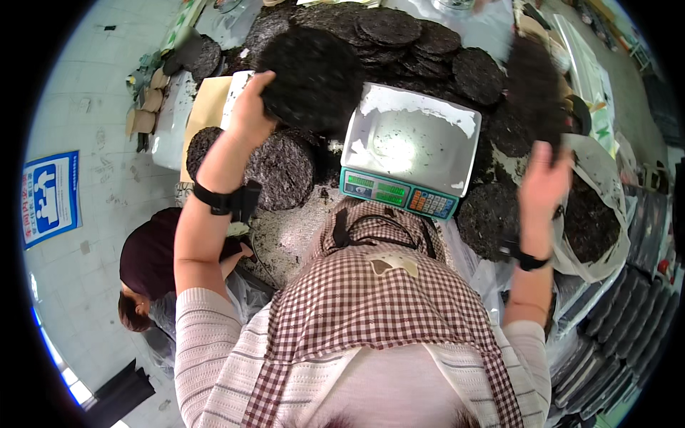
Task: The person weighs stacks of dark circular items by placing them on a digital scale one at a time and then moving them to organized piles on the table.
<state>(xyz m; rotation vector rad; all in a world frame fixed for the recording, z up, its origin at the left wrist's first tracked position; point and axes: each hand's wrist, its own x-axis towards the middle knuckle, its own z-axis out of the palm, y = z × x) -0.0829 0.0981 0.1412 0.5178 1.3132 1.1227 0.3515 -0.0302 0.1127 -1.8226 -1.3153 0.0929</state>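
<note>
My left hand (pixel 250 112) grips the edge of a round black cake (pixel 313 80), apparently dried seaweed, above the table to the left of the scale. In my right hand (pixel 545 174) is another dark cake (pixel 535 91), blurred and seen nearly edge-on. Between my hands stands a digital weighing scale (pixel 409 140) with a bare metal pan, scattered with dark crumbs. Its display (pixel 374 187) is lit. Below my left hand lies a thick round cake (pixel 281 170), and a further cake (pixel 488 214) rests left of my right wrist.
Several overlapping cakes (pixel 388 27) are heaped behind the scale. A plastic bag (pixel 588 214) at right holds dark material. Stacked dark packs (pixel 615 321) stand at lower right. Another person (pixel 152 257) bends down at left. Cardboard (pixel 206 107) lies beside my left hand.
</note>
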